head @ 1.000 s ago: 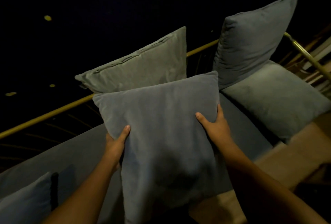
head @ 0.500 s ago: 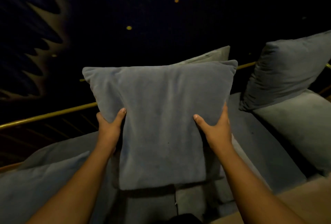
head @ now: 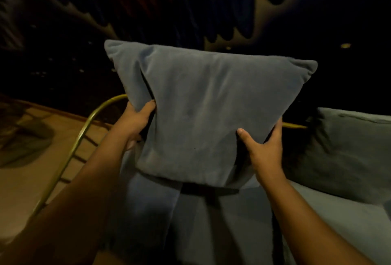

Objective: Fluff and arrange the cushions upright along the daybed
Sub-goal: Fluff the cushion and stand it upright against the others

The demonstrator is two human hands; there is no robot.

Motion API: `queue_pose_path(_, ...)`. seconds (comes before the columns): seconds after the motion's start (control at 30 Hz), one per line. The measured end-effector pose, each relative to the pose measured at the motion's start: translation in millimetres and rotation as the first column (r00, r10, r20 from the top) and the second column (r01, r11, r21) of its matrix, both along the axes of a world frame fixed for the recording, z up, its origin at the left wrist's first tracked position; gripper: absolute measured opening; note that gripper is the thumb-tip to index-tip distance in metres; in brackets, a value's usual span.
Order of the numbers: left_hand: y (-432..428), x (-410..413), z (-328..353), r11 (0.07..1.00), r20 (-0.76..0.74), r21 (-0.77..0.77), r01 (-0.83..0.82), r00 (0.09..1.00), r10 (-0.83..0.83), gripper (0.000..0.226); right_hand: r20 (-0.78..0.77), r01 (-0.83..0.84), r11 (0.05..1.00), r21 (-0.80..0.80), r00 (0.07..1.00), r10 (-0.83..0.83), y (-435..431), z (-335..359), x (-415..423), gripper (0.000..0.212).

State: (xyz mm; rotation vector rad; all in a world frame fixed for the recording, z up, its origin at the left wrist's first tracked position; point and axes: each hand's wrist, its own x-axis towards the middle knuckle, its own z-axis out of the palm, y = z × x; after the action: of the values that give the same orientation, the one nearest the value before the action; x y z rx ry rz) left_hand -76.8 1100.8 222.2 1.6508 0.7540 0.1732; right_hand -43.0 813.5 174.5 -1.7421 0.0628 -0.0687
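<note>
A square grey-blue velvet cushion [head: 198, 108] is held upright in the air above the daybed's left end. My left hand [head: 138, 116] grips its left edge and pinches a deep fold there. Its lower right edge is clasped by my right hand [head: 264, 148], thumb on the front face. Another grey cushion [head: 347, 150] leans at the right against the brass rail [head: 294, 125]. The grey mattress [head: 211, 222] lies below, with a folded blue-grey piece [head: 152, 205] under the held cushion.
The brass rail [head: 84, 127] curves round the daybed's left end. Left of it is a tan floor [head: 27, 171] with a dark shadowed patch. A dark patterned wall [head: 190, 10] stands behind.
The view and the held cushion have swung left towards the daybed's rounded end. The cushion is lifted higher and squeezed, with a new fold at its left side. The other cushions have slid out to the right.
</note>
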Motion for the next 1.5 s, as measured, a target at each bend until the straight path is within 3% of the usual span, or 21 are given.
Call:
queue_pose_path(0.3, 147.2, 24.1, -15.6, 0.952, 0.166, -0.004, -0.307, 0.938, 0.303, 0.06, 0.014, -0.158, 0.98, 0.121, 0.987, 0.157, 178.2, -31.0, 48.6, 0.089)
queue_pose_path(0.4, 192.5, 33.9, -34.3, 0.949, 0.227, 0.034, -0.314, 0.927, 0.299, 0.043, 0.004, -0.173, 0.974, 0.147, 0.985, 0.175, 220.1, -48.6, 61.7, 0.088)
queue_pose_path(0.57, 236.7, 62.5, -75.0, 0.951, 0.154, 0.037, -0.306, 0.942, 0.297, 0.059, -0.031, -0.139, 0.98, 0.144, 0.989, 0.145, 265.7, -86.5, 77.9, 0.092)
queue_pose_path(0.7, 260.1, 70.2, -129.6, 0.951, 0.073, 0.084, -0.298, 0.953, 0.293, 0.081, -0.094, -0.154, 0.985, 0.08, 0.982, 0.161, 284.8, -115.1, 79.2, 0.096)
queue_pose_path(0.93, 234.9, 75.0, -162.1, 0.925, 0.075, 0.099, -0.367, 0.929, 0.361, 0.075, -0.246, -0.147, 0.986, -0.078, 0.961, 0.123, 287.0, -143.6, 75.1, 0.113)
queue_pose_path(1.0, 233.2, 82.0, -154.7, 0.897, 0.104, 0.12, -0.426, 0.904, 0.415, 0.079, -0.221, -0.088, 0.985, -0.146, 0.974, 0.054, 281.6, -125.3, 81.7, 0.113)
queue_pose_path(1.03, 230.8, 82.3, -148.3, 0.884, 0.144, 0.177, -0.432, 0.9, 0.411, 0.08, -0.13, -0.049, 0.98, -0.191, 0.991, 0.024, 278.9, -111.6, 88.0, 0.113)
queue_pose_path(1.13, 224.4, 82.2, -127.8, 0.806, 0.267, 0.5, -0.316, 0.942, 0.203, 0.078, 0.177, -0.021, 0.918, -0.395, 0.979, 0.099, 273.2, -73.8, 114.4, 0.106)
queue_pose_path(1.23, 228.8, 95.9, -122.2, 0.64, 0.094, 0.762, -0.103, 0.994, 0.048, 0.072, 0.107, -0.119, 0.701, -0.703, 0.957, 0.27, 279.0, -65.9, 134.0, 0.088)
queue_pose_path(1.3, 235.1, 108.3, -125.1, 0.613, -0.053, 0.79, 0.002, 0.996, 0.065, 0.069, 0.019, -0.181, 0.621, -0.762, 0.953, 0.301, 282.7, -72.8, 134.5, 0.082)
queue_pose_path(1.37, 238.6, 114.4, -134.3, 0.604, -0.153, 0.792, 0.089, 0.987, 0.055, 0.068, -0.038, -0.218, 0.599, -0.771, 0.954, 0.298, 283.6, -82.1, 127.5, 0.082)
queue_pose_path(1.5, 240.3, 109.4, -146.0, 0.672, -0.306, 0.715, 0.191, 0.951, 0.054, 0.066, -0.142, -0.314, 0.52, -0.794, 0.929, 0.342, 284.9, -90.2, 115.9, 0.084)
